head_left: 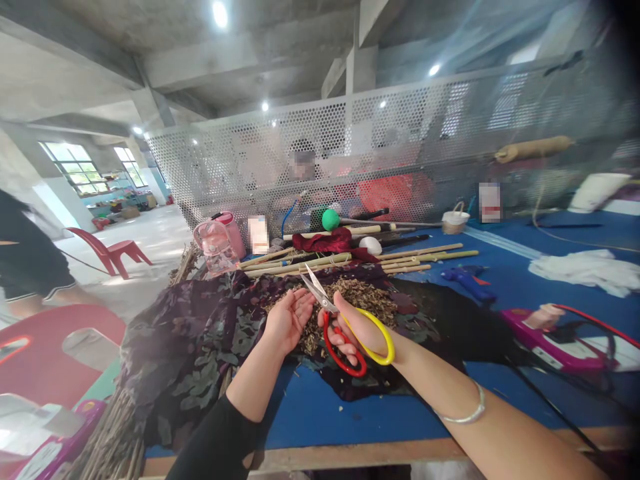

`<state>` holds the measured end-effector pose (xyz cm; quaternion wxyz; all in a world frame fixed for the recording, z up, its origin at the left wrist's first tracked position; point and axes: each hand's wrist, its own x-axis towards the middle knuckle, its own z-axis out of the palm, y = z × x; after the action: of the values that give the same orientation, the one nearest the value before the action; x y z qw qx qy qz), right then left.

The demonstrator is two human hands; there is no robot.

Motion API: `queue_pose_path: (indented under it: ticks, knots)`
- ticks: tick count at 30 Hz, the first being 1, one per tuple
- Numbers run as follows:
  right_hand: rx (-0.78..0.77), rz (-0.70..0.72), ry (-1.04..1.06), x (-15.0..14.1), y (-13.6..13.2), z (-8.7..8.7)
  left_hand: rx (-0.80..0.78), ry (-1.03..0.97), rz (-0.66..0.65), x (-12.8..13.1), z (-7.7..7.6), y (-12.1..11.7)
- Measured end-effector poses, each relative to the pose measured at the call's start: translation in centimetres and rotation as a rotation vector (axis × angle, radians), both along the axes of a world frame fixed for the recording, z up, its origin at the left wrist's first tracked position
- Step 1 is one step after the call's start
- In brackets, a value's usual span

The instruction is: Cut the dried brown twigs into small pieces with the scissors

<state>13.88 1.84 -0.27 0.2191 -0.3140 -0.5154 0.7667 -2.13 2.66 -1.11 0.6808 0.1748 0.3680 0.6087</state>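
Note:
My right hand [360,327] grips a pair of scissors [320,293] with one red and one yellow handle loop. Their blades are parted and point up and to the left. Beside the blades, my left hand [290,319] is turned palm up with its fingers stretched out and slightly curved. I see nothing held in that palm. Under and behind both hands lies a pile of dry, brown chopped plant bits [367,299]. The pile rests on a dark patterned cloth [200,360] spread over the blue table [310,413].
Behind the pile lie several bamboo sticks [435,256], a dark red cloth [325,243] and a green ball [331,219]. To the right are a blue glue gun [470,283], a magenta device [550,343] and white cloth [590,270]. A perforated metal screen [425,127] stands behind; stalks [110,433] lie lower left.

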Motion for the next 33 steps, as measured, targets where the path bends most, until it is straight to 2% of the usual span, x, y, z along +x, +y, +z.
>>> queue_pose_path:
  ticks: [5,11,15,17,21,25,27,29,33]
  knots:
    - [0.002,0.005,0.0,-0.1,0.0,-0.1,0.009,-0.04,0.02,-0.1,0.2,0.1]
    - [0.05,-0.011,0.079,0.9,0.5,0.5,0.116,0.246,0.162,-0.4,-0.6,0.7]
    - [0.06,-0.127,0.169,2.4,1.4,1.8,0.256,0.61,0.175,-0.8,-1.5,0.9]
    - [0.056,-0.183,0.2,3.1,1.9,2.3,0.31,0.732,0.16,-1.0,-1.8,0.9]
    - [0.087,-0.302,0.252,3.8,2.3,2.8,0.366,0.866,0.12,-1.1,-1.9,0.9]
    - [0.197,-0.425,0.285,3.6,2.3,2.6,0.403,0.854,0.103,-0.9,-1.0,0.4]
    - [0.259,-0.487,0.308,3.2,2.3,2.2,0.469,0.883,0.069,-0.8,-0.4,-0.2]
    - [0.324,-0.588,0.335,2.8,2.3,1.7,0.573,1.005,-0.03,-0.6,-0.1,-0.7]
    - [0.444,-0.758,0.331,1.8,2.2,0.8,0.705,1.292,-0.244,-0.1,-0.8,-1.2]
